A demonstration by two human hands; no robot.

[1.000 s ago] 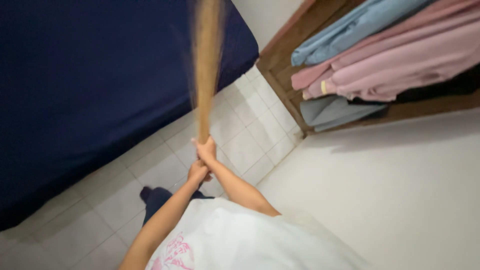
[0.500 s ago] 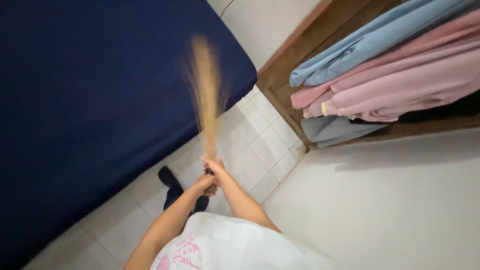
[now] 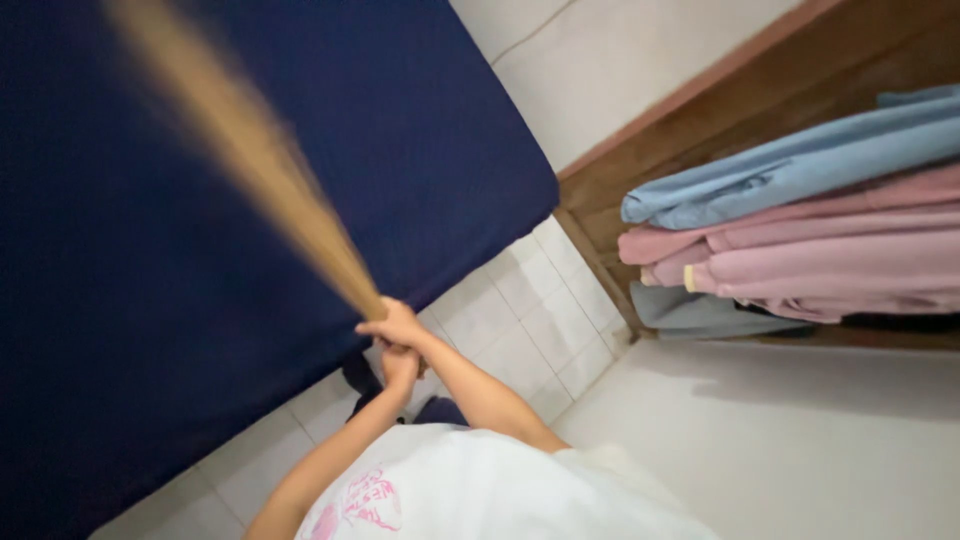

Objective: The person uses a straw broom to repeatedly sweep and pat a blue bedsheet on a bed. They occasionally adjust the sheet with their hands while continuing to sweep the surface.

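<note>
two bare hands are gripping the bound end of a tan stick broom (image 3: 250, 170), one stacked over the other, low in the middle of the head view. the right hand (image 3: 395, 325) is sitting higher, its fingers wrapped shut around the handle end where the bristles gather; the left hand (image 3: 400, 367) is sitting just below it, also closed, though whether it is clamping the broom itself or the other hand is hard to tell. the broom is fanning up and to the left from the hands, blurred by motion, and lying over the dark blue mattress (image 3: 150, 300), which is filling the whole left side.

judging by the blur and the angle, the person is sweeping or beating the mattress surface, mid-stroke. a further stroke seems to call for a firm two-handed hold and a swing kept over the bed.

open room is narrow. the mattress edge is running diagonally just beside the hands, with a strip of white tiled floor (image 3: 530, 320) between it and a wooden wardrobe (image 3: 640, 190) at the right. folded blue and pink clothes (image 3: 800, 240) are lying stacked on its shelf, well apart from the broom. a pale wall (image 3: 780, 440) is closing in at the lower right, near the right elbow, so a swing to that side looks cramped.
</note>
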